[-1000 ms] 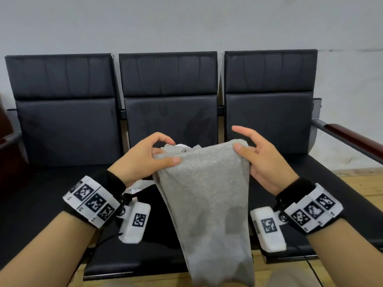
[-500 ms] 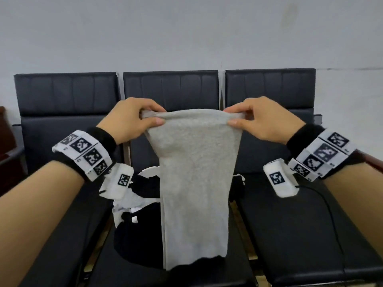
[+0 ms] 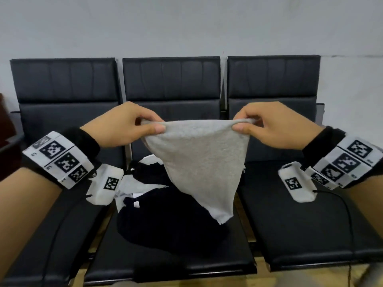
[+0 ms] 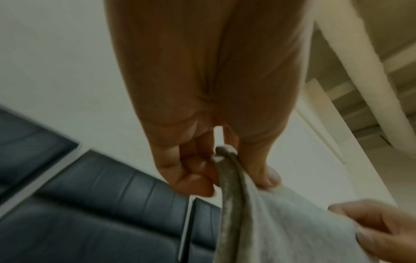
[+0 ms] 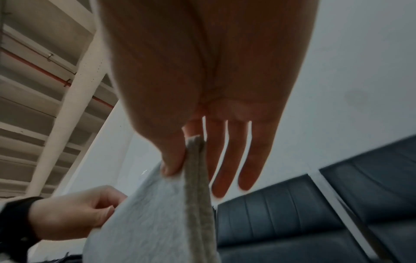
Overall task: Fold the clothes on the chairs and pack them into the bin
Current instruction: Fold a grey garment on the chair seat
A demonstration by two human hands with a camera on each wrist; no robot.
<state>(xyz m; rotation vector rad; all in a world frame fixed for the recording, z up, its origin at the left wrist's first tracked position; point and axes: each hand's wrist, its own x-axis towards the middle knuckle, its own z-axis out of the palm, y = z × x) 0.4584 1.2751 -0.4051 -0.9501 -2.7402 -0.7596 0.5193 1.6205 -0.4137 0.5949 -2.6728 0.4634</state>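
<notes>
A grey garment (image 3: 203, 160) hangs in the air above the middle chair, stretched by its top edge between my two hands. My left hand (image 3: 150, 126) pinches the top left corner between thumb and curled fingers, which the left wrist view shows on the cloth's folded edge (image 4: 227, 178). My right hand (image 3: 241, 125) pinches the top right corner, thumb against forefinger, with the other fingers straight behind the cloth (image 5: 195, 178). The garment narrows to a point low on the right. A pile of black and white clothes (image 3: 165, 208) lies on the middle seat beneath it. No bin is in view.
Three joined black chairs (image 3: 290, 214) stand against a pale wall. The left and right seats hold no clothes. A thin black cable (image 3: 344, 206) runs from my right wrist over the right seat. A dark wooden armrest (image 3: 6, 129) shows at the far left.
Both hands have lifted the grey garment from low over the seat and drawn apart, stretching its top edge. The hanging cloth has swung and now tapers toward the lower right.
</notes>
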